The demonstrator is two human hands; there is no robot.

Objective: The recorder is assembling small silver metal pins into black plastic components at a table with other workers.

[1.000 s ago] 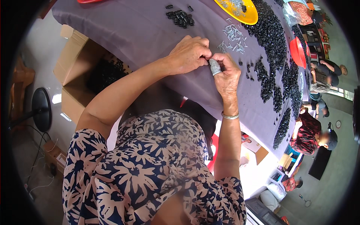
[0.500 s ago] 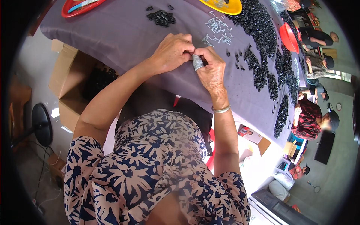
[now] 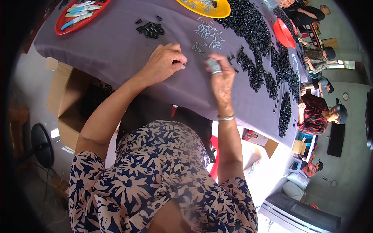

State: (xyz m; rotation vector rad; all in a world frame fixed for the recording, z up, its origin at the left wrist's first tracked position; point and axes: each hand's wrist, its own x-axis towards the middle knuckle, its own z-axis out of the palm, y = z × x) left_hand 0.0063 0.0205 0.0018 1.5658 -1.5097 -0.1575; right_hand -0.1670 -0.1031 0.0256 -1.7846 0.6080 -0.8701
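Observation:
My left hand (image 3: pixel 164 65) is closed over the table, pinching a small black plastic piece (image 3: pixel 176 61) between thumb and fingers, its tip peeking out. Apart from it, to the right, my right hand (image 3: pixel 222 79) is smeared by motion; grey tape wraps one digit and a bangle circles the wrist. Whether it holds anything is not visible. Just beyond the right hand lies a loose scatter of small silvery pins (image 3: pixel 208 32). Farther left sits a small heap of black pieces (image 3: pixel 149 30). A large spread of similar black pieces (image 3: pixel 248 27) covers the table's right side.
A red tray (image 3: pixel 59 27) with knives stands far left, a yellow plate (image 3: pixel 222 12) of pins at the back, and a red bowl (image 3: pixel 283 34) right. The cloth-covered table (image 3: pixel 116 42) ends near my lap. An open carton (image 3: pixel 58 87) stands below left. Other people work at right.
My hands, together before, have come apart. The right hand has moved away from the left, toward the pins. The view has shifted a little, showing more of the red tray.

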